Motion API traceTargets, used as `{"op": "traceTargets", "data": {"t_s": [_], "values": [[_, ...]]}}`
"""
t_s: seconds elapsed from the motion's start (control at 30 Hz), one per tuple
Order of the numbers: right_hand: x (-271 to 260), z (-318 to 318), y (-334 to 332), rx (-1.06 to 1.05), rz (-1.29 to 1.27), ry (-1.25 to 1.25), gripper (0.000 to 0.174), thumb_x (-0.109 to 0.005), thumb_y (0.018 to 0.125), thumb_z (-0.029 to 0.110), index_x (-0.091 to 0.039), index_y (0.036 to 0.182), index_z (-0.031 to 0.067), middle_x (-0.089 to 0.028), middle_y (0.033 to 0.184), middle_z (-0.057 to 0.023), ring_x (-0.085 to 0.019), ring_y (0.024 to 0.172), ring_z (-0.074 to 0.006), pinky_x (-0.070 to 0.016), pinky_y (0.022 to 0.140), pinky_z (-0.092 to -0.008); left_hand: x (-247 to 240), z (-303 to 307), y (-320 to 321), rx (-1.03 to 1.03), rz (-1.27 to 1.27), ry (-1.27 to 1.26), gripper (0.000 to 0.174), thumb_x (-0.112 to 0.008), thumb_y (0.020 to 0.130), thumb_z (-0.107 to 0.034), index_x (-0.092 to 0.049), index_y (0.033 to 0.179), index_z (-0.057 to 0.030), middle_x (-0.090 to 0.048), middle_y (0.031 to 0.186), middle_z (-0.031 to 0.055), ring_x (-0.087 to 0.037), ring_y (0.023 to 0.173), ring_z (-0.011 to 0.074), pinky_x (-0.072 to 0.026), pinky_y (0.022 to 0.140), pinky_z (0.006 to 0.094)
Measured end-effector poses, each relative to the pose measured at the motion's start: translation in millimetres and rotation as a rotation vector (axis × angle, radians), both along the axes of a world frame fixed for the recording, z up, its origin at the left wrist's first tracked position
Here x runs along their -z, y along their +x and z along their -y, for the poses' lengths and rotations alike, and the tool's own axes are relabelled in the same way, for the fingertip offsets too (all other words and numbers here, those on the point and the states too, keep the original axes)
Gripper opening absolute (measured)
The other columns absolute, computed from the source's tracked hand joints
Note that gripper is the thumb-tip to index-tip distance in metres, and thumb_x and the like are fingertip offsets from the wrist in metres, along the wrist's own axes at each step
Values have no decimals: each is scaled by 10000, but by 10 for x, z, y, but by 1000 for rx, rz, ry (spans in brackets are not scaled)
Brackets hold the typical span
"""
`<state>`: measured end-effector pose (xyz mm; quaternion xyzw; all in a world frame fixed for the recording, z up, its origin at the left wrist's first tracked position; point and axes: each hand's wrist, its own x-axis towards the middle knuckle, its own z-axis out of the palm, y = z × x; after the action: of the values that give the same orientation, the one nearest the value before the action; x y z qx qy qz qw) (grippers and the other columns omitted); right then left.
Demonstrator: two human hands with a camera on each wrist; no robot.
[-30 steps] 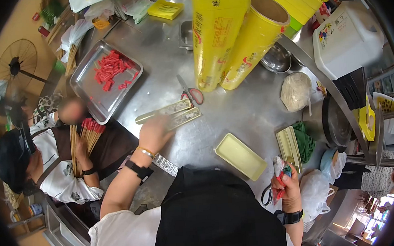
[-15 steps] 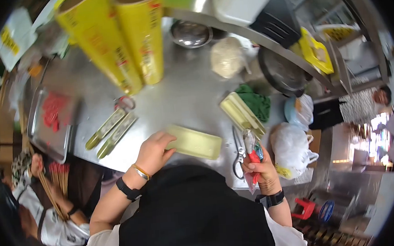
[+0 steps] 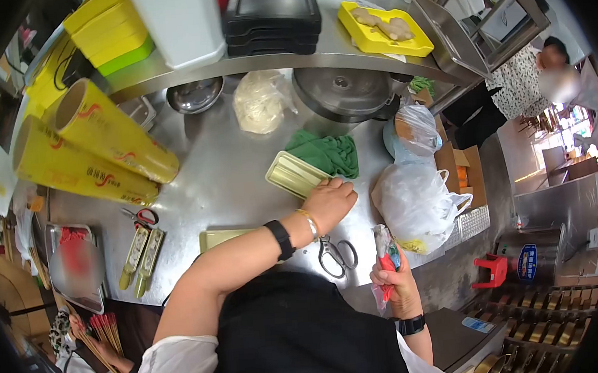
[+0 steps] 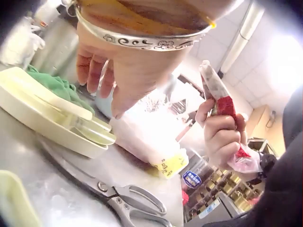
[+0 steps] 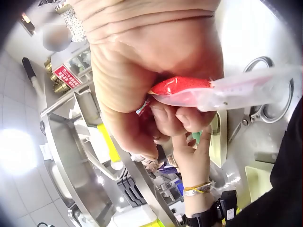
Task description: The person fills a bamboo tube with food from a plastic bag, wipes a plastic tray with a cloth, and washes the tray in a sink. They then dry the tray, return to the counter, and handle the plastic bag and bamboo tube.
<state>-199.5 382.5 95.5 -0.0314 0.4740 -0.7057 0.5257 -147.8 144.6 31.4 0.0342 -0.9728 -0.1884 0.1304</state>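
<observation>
My left hand (image 3: 331,205) reaches across to the right end of a pale green tray (image 3: 281,174) with long, narrow pieces in it. In the left wrist view its fingers (image 4: 97,71) hang loosely by the tray's end, nothing held in them. Grey-handled scissors (image 3: 337,256) lie just below that hand. To the right, my right hand (image 3: 402,287) grips a clear plastic packet (image 5: 189,92) with red contents. The packet's twisted, whitish top rises above the fist. A second pale green tray (image 3: 223,237) sits partly hidden behind my left forearm.
Two slim green moulds (image 3: 141,260) lie left beside red-handled scissors (image 3: 146,216). Tall yellow film rolls (image 3: 112,140) stand behind them. A green cloth (image 3: 324,154), a lidded pot (image 3: 341,90) and white plastic bags (image 3: 414,203) border the work area. Another person's hands hold sticks at lower left.
My left hand has gone from the two moulds, past the empty pale tray, to the tray with the narrow pieces. The view has turned right. My right hand keeps its grip on the packet.
</observation>
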Motion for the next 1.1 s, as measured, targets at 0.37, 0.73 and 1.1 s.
{"op": "traceTargets", "data": {"t_s": [0.37, 0.73, 1.1], "values": [[245, 4, -263, 72, 45, 95, 736, -732, 661, -36, -423, 1324, 55, -434, 677, 7, -405, 555, -111, -312, 530, -259, 98, 320, -313, 39, 177, 107, 346, -741, 710, -175, -661, 1043, -129, -603, 1074, 35, -546, 1075, 250, -447, 941, 405], [347, 53, -276, 69, 1, 9, 729, -692, 698, -29, -391, 1359, 34, -463, 752, -12, -387, 535, -76, -310, 485, -223, 264, -88, -772, -18, 409, -155, 184, -642, 749, -165, -741, 901, -134, -622, 1094, 84, -542, 1101, 261, -412, 908, 390], [359, 22, -288, 32, -82, -33, 685, -704, 713, -16, -406, 1327, 35, -482, 814, -16, -378, 526, -69, -302, 473, -217, -373, 302, -709, 31, 151, -129, 161, -611, 791, -140, -691, 929, -131, -667, 755, 76, -686, 729, 284, -519, 588, 418]]}}
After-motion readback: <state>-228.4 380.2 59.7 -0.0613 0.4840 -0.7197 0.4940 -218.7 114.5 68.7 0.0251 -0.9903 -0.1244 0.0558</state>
